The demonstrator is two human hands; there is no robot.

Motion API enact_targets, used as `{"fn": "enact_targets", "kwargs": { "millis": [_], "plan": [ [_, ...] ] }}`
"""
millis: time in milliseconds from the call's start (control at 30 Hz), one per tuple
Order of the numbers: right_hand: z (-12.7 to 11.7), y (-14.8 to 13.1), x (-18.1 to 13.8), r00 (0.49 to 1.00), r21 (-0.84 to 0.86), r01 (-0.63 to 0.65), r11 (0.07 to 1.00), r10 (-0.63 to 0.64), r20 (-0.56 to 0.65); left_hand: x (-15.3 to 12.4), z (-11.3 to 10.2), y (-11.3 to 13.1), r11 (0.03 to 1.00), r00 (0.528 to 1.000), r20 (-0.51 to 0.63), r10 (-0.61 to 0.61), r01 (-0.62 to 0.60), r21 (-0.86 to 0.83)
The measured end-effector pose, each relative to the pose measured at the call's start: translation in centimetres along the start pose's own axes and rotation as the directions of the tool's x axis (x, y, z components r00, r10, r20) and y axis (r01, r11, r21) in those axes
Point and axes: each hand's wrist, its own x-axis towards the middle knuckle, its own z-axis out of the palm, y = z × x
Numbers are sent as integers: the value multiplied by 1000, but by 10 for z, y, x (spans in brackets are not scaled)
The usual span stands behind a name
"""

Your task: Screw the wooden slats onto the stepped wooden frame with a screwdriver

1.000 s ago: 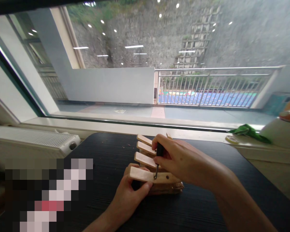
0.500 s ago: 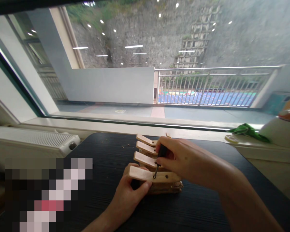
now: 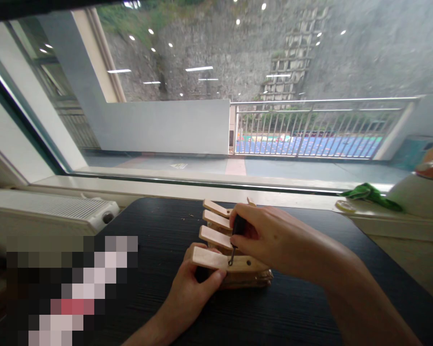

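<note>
A wooden piece with several angled slats lies on the dark table. My left hand grips the nearest wooden slat, thumb along its front side and fingers behind its raised end. In my right hand is a screwdriver with a black handle and a thin metal shaft. Its tip meets the dark hole or screw near the middle of that slat; which one I cannot tell. A second dark hole shows farther right on the slat. The right hand partly covers the slats behind.
Small crumbs lie on the table left of the slats. Behind is a windowsill below a large window. A green cloth and a rounded white object are on the right. A white radiator stands at left.
My right hand and the screwdriver handle have shifted slightly to the left, while the tip stays on the same spot. My left hand keeps its grip on the slat.
</note>
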Motion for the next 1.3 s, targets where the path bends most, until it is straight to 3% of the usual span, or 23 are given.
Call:
{"fn": "enact_targets", "kwargs": {
  "millis": [133, 433, 700, 1067, 1300],
  "plan": [
    [1, 4, 3, 999, -36, -48, 998, 49, 4, -1, 0, -1, 1000, 1000, -3, -18, 18, 19],
    [-1, 2, 0, 1000, 44, 1, 999, -1, 7, 1, -1, 0, 1000, 1000, 17, 15, -15, 18],
    [2, 7, 3, 997, -65, -69, 996, 67, -27, -1, 0, -1, 1000, 1000, 11, -12, 12, 15],
    [-5, 1, -1, 998, 40, -51, 998, 49, 44, 0, 0, -1, 1000, 1000, 13, -5, 5, 14],
    [-2, 3, 0, 999, -4, -37, 999, 37, -14, 0, 0, -1, 998, 998, 17, -63, 63, 13]
  ]
}}
